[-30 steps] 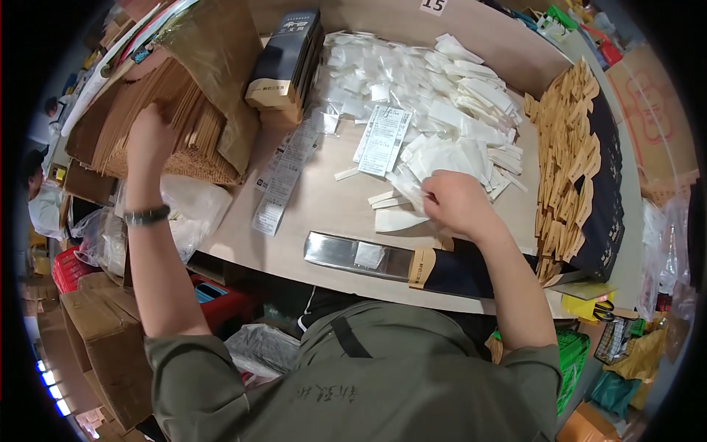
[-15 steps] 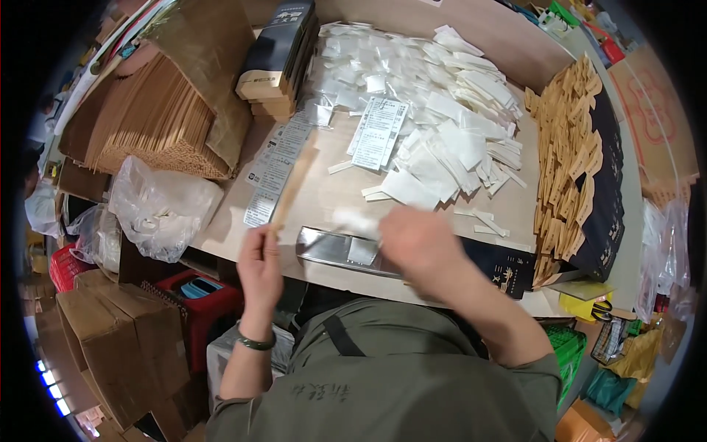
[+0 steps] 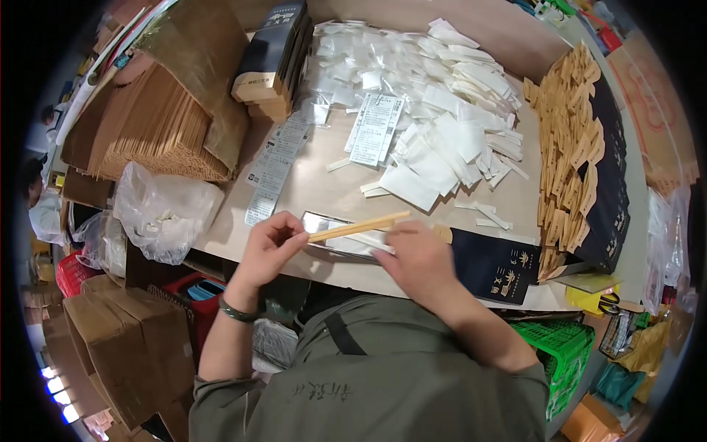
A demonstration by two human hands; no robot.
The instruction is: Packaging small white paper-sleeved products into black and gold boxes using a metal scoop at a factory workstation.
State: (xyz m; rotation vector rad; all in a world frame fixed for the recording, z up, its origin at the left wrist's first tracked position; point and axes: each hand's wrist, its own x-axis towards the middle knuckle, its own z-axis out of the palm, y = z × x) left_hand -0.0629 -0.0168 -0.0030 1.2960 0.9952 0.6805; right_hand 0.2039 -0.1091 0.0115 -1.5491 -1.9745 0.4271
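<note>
In my left hand (image 3: 274, 247), thumb and fingers pinch one end of a narrow light-brown paper sleeve (image 3: 353, 227), which stretches toward my right hand (image 3: 421, 258). The right hand's fingers are curled by the sleeve's other end, at the right end of a shallow shiny metal tray (image 3: 317, 222); what they grip, if anything, is hidden. Thin white pieces (image 3: 368, 240) show in the tray below the sleeve. Right of that hand lies a flat dark-blue printed package (image 3: 490, 265) at the table's front edge.
White flat packets (image 3: 412, 184) and clear small bags (image 3: 361, 55) pile up behind. Printed label slips (image 3: 375, 129) lie mid-table. Left stand a carton of stacked brown sleeves (image 3: 158, 125), dark boxes (image 3: 269, 51) and a plastic bag (image 3: 166, 210). Filled brown sleeves (image 3: 567, 162) line the right.
The sleeve has swung from pointing away to lying crosswise over the metal tray. My left hand has turned inward, and my right hand has shifted slightly down to the tray's right end.
</note>
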